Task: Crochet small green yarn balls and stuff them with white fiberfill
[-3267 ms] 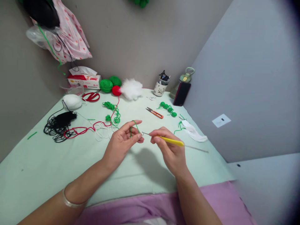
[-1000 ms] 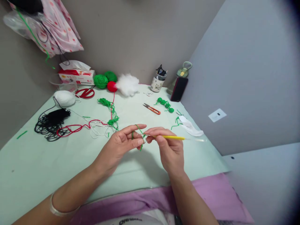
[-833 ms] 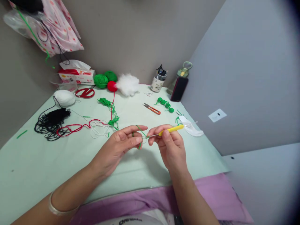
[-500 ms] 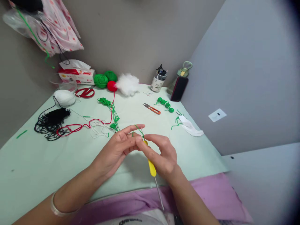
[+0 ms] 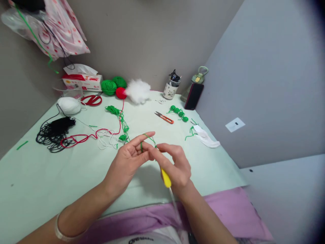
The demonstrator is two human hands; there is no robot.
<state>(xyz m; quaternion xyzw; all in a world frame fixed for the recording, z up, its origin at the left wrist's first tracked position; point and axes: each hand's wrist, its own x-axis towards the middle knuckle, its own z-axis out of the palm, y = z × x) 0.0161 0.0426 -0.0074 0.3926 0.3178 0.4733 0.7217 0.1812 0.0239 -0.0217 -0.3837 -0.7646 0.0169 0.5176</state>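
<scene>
My right hand [image 5: 175, 166] is closed around a crochet hook [image 5: 166, 177] with a yellow grip, its metal shaft sticking out below toward my lap. Green yarn [image 5: 149, 137] runs over the raised index finger of my left hand [image 5: 129, 156] and loops around another finger. The left thumb and a finger pinch the yarn where it meets the hook's tip. Both hands touch there, above the table's front part, and the small stitches between the fingertips are mostly hidden.
Orange thread snips [image 5: 164, 117], small green crocheted balls [image 5: 178, 112] and a white piece [image 5: 205, 137] lie beyond my hands. To the left are black yarn [image 5: 57, 130], red yarn [image 5: 88, 136] and red scissors [image 5: 91, 100]. A phone [image 5: 194, 96] leans at the back right.
The hook has tilted, its lower end swinging slightly right. My left index finger has risen a little, and the yarn over it has shifted left. Objects on the table stay put.
</scene>
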